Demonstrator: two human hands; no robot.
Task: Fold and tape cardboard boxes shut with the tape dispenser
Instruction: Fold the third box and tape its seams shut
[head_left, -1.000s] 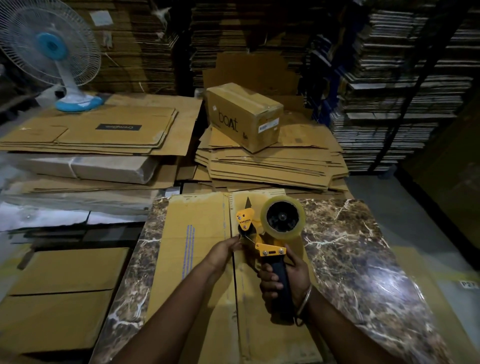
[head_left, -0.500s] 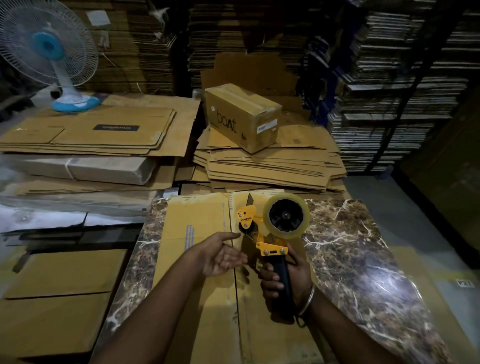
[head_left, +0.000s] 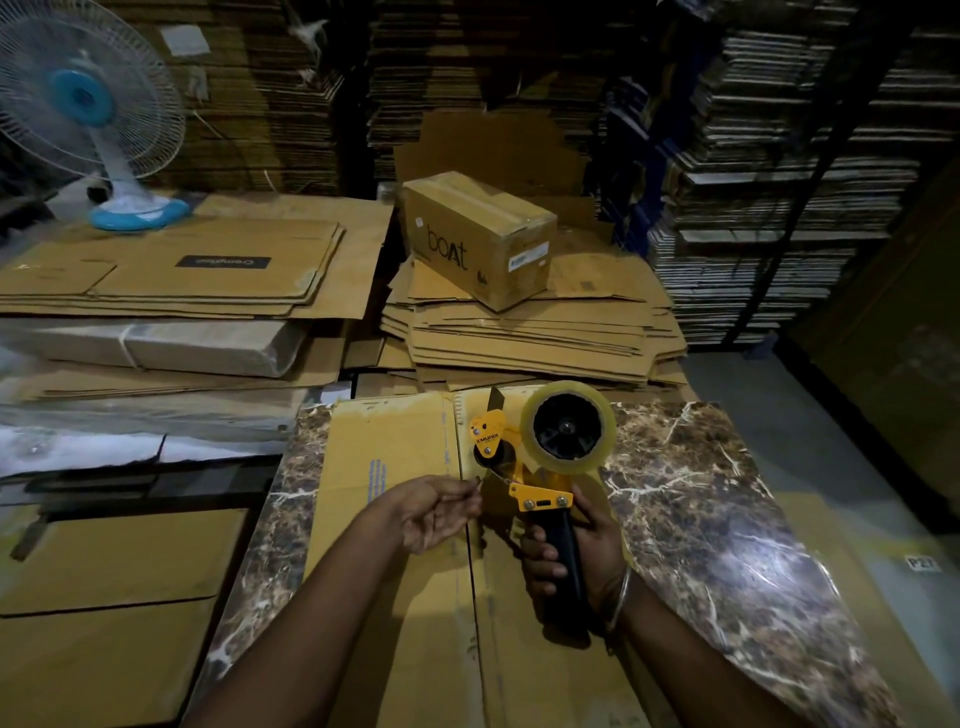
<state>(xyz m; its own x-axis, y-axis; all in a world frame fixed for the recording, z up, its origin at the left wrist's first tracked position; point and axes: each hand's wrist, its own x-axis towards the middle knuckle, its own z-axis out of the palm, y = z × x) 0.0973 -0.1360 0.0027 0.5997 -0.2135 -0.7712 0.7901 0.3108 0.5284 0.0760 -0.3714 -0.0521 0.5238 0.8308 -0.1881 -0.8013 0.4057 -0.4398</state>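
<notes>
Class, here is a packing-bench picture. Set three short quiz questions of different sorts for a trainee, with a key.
1. True or false: the right hand grips the tape dispenser by its black handle.
2. What lies flat on the marble table under both hands?
3. The left hand is: A) palm up by the dispenser's front, B) flat on the fan.

Key: 1 true; 2 flattened cardboard box; 3 A.

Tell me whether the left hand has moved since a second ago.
Yes. The left hand has turned palm-up and drawn back slightly toward the person, its fingertips now below the tape dispenser head, judged against the dispenser.
</notes>
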